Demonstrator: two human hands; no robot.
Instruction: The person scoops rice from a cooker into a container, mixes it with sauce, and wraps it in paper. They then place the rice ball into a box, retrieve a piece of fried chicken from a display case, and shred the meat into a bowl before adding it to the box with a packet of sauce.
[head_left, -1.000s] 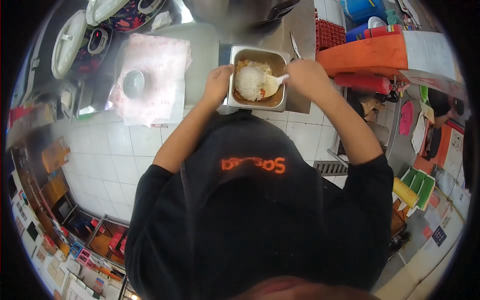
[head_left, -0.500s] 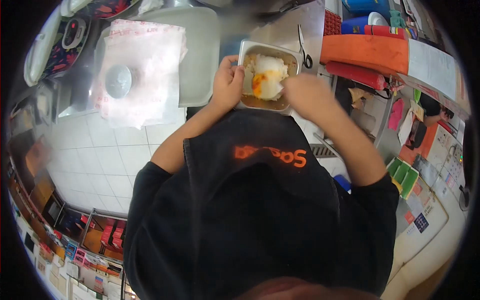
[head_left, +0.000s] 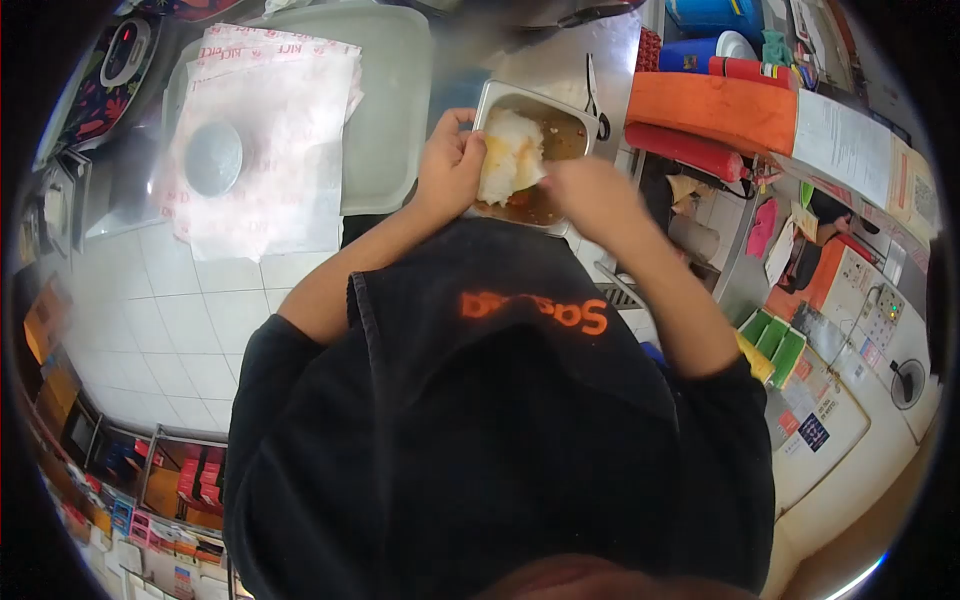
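Observation:
A steel pan (head_left: 488, 95) holds a mound of white rice (head_left: 513, 140) with yellow staining, and some brownish liquid with bits lies around it. My left hand (head_left: 452, 165) grips the pan's left rim, thumb on the inside. Over the pan's right side, my right hand (head_left: 592, 197) is closed and slightly blurred at the rice's edge. Whatever it holds is hidden by the fingers. Black-handled scissors (head_left: 600, 120) lie beside the pan's upper right corner.
Left of the pan are a pale tray (head_left: 405, 110) and printed paper sheets (head_left: 290, 150) with a round metal bowl (head_left: 213, 158) on top. A scale (head_left: 126, 52) is at far left. Red fire extinguishers (head_left: 690, 150) and an orange ledge (head_left: 710, 108) stand on the right.
The rice has shifted to the pan's left side, and its bright orange patch no longer shows on top. My right hand has moved slightly left; my left hand stays on the rim.

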